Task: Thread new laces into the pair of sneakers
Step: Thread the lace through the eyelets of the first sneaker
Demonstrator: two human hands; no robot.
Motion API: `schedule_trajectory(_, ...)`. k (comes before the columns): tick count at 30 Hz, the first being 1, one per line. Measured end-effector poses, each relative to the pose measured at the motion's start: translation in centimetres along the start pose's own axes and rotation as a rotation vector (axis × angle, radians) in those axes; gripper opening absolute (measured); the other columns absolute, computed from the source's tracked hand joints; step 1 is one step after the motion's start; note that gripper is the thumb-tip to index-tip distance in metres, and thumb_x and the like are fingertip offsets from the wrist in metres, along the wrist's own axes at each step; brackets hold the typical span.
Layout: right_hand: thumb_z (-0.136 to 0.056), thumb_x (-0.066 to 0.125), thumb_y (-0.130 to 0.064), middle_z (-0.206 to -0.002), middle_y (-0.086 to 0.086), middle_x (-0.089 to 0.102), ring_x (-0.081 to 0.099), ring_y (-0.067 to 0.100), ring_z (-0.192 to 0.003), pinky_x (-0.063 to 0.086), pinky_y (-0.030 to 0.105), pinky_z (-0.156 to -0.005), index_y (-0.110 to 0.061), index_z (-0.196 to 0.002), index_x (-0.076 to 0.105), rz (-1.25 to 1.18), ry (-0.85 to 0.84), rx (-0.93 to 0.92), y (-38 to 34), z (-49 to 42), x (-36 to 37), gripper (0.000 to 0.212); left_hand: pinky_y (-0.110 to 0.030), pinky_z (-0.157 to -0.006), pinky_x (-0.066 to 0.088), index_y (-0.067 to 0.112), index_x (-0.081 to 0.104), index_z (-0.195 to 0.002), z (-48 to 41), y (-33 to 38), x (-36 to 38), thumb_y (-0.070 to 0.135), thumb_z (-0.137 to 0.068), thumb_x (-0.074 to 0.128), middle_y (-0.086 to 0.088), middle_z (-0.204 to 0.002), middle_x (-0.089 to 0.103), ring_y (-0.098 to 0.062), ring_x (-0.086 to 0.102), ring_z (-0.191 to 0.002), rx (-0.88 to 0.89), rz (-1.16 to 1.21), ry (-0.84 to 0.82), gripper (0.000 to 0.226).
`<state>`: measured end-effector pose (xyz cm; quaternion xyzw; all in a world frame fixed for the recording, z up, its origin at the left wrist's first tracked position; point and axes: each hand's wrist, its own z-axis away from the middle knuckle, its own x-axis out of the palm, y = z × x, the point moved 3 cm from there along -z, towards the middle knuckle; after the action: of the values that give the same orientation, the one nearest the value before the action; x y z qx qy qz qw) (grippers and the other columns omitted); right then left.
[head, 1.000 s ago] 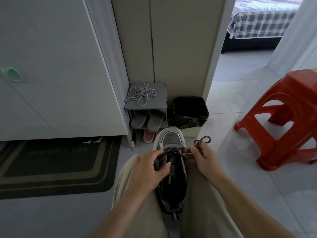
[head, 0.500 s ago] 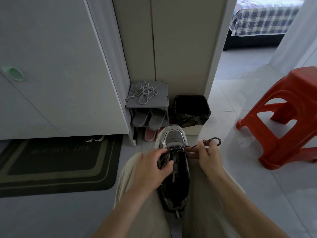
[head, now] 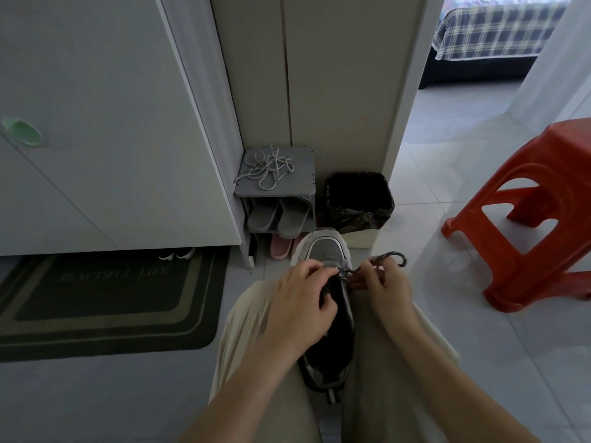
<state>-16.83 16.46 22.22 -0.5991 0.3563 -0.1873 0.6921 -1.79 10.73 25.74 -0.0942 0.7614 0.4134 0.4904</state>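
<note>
A grey and black sneaker (head: pixel 326 251) lies between my knees with its toe pointing away from me. My left hand (head: pixel 297 305) grips the shoe's left side over the eyelets, thumb inside the opening. My right hand (head: pixel 383 282) pinches a dark speckled lace (head: pixel 391 255) beside the shoe's right eyelets, and a loop of it sticks out above my fingers. The lace crosses the front eyelets under my fingers. A pale bundle of laces (head: pixel 268 169) lies on top of the small grey shoe rack (head: pixel 303 158).
The rack holds grey slippers (head: pixel 278 215) and a pink pair (head: pixel 281 247) below. A black-lined bin (head: pixel 358 203) stands right of it. A red plastic stool (head: pixel 527 212) is at the right, a dark doormat (head: pixel 105 298) at the left. A second sneaker pair peeks under the cabinet (head: pixel 177 253).
My right hand has drawn the lace a little further right and up, and its loop now stands out more. My left hand has slid forward over the eyelets.
</note>
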Motion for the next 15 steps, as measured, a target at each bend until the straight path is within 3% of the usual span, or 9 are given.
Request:
schedule_trajectory(3,-0.084,0.069,-0.023,-0.080,-0.008,0.071,0.067,0.003,-0.077,0.055,0.028,-0.077,-0.022,-0.087,0.068,0.081,-0.121,-0.058,-0.3,0.4,-0.3,0.003,-0.017,-0.097,0.031,0.026,0.055,-0.121,-0.6,0.2,0.6,0.023,-0.085,0.057,0.011,-0.125,0.044,-0.009,0.038,-0.118,-0.012,0.001,0.010,0.036)
schedule_trajectory(8,-0.076,0.077,-0.029,-0.081,-0.007,0.070,0.065,0.003,-0.077,0.051,0.021,-0.072,-0.015,-0.092,0.064,0.101,-0.104,0.011,-0.1,0.1,-0.4,0.025,-0.004,-0.083,0.027,0.029,0.058,-0.112,-0.7,-0.2,1.0,0.023,-0.086,0.059,0.015,-0.118,0.048,-0.001,0.034,-0.106,0.018,0.017,0.064,0.027)
schedule_trajectory(12,-0.074,0.078,-0.023,-0.068,-0.008,0.067,0.061,0.000,-0.067,0.047,0.020,-0.067,-0.024,-0.072,0.066,0.083,-0.175,-0.016,-0.1,-0.2,-0.2,0.013,-0.014,-0.089,0.031,0.025,0.062,-0.106,-0.9,-0.7,1.2,0.025,-0.085,0.062,0.015,-0.122,0.046,-0.003,0.034,-0.113,-0.007,0.025,0.041,0.020)
schedule_trajectory(15,-0.076,0.076,-0.016,-0.071,-0.014,0.069,0.062,-0.002,-0.071,0.046,0.017,-0.071,-0.032,-0.070,0.067,0.071,-0.229,-0.036,-0.2,-0.1,0.1,0.019,-0.017,-0.091,0.032,0.024,0.063,-0.099,-0.8,-1.0,1.2,0.028,-0.084,0.064,0.016,-0.122,0.045,-0.001,0.033,-0.116,-0.016,0.044,0.036,0.016)
